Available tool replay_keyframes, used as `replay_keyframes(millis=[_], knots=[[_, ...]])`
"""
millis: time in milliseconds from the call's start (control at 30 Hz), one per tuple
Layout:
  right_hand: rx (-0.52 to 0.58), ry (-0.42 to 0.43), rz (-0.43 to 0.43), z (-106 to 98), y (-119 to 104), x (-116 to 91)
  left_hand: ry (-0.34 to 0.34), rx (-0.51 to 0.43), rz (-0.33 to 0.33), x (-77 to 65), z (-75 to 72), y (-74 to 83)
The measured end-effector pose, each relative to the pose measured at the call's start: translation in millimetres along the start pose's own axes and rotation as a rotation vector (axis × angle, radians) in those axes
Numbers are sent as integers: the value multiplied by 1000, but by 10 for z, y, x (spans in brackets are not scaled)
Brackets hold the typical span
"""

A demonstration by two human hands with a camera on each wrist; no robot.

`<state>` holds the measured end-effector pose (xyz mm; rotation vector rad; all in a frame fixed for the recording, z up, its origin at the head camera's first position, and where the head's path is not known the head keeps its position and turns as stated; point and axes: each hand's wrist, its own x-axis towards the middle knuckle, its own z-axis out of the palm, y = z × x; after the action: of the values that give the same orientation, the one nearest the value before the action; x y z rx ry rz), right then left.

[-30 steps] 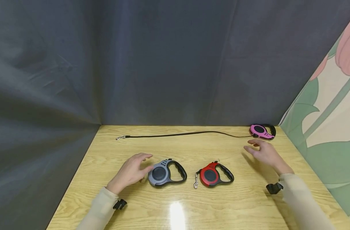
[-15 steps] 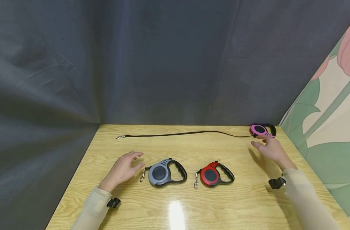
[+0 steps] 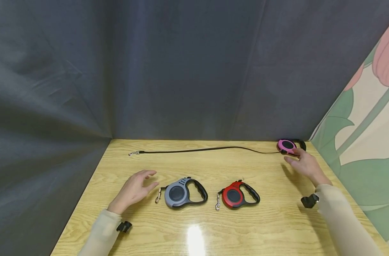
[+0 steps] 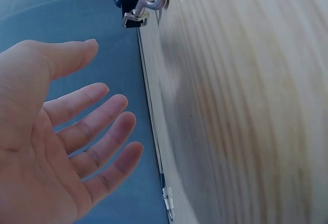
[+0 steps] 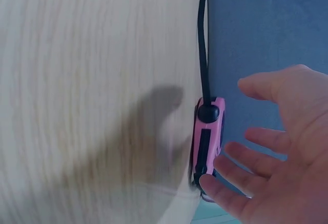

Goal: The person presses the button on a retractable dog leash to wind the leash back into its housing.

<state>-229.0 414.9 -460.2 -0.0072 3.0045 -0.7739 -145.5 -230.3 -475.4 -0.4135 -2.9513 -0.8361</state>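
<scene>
Three retractable dog leashes lie on the wooden table. My right hand (image 3: 304, 165), fingers spread and holding nothing, hovers just in front of the pink leash (image 3: 285, 145) at the back right; its fingertips overlap the casing in the head view. From that casing a black strap (image 3: 197, 149) runs left along the back to a metal clip (image 3: 134, 153). My left hand (image 3: 133, 188), relaxed and holding nothing, is left of the grey leash (image 3: 176, 193), close to its dangling clip (image 3: 158, 195). The red leash (image 3: 233, 195) lies between the hands, its clip (image 3: 217, 202) on its left.
A dark grey curtain (image 3: 188, 71) stands along the table's back edge and another stretch covers the left side. On the right is a wall hanging (image 3: 367, 135) with a tulip pattern. The wooden table (image 3: 245, 231) has a bright reflection near the front.
My left hand has drawn left, away from the grey leash, uncovering its clip. My right hand has moved a little right and forward, towards the pink leash. The leashes have stayed put.
</scene>
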Motion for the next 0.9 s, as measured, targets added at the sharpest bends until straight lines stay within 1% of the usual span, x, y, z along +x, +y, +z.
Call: replay_keyframes(millis=[200, 467, 633, 767, 900], knots=[[-10, 31, 20, 11, 114, 71, 8, 11, -8, 11, -26, -59], [-24, 73, 33, 9, 269, 168, 10, 18, -33, 66, -89, -132], [-36, 53, 49, -1, 310, 195, 21, 36, -47, 116, -104, -214], [-39, 23, 82, 28, 353, 187, 32, 39, -82, 160, -143, -290], [-34, 13, 84, 42, 346, 194, 49, 31, -124, 174, -207, -382]])
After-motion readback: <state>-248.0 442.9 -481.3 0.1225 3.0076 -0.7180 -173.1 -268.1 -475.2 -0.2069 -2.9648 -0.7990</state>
